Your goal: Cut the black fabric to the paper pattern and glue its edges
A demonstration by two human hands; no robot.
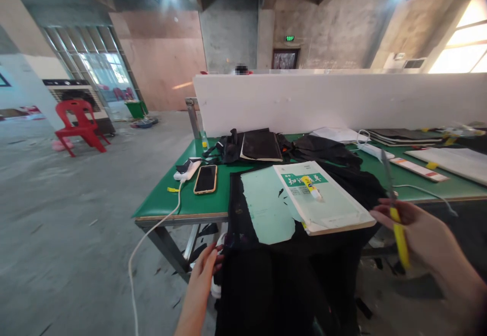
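Observation:
My right hand (416,229), at the right, is closed round a pair of scissors (399,239) with yellow handles, its metal blades pointing up. At the lower left my left hand (203,270) has its fingers bent together at the left edge of a black cloth (258,280), which drapes over the table's front edge and down toward me. On the cloth lie a pale green sheet (266,206) with a ragged edge and a thick book (331,209) with a green and white cover. A yellow and white glue stick (312,189) rests on the book.
On the green table (163,196) are a phone (206,179), a white power strip (187,169) with a cable hanging to the floor, a dark notebook (262,145) and black cloth scraps. A white partition (335,102) stands behind. A red chair (79,125) is at the left.

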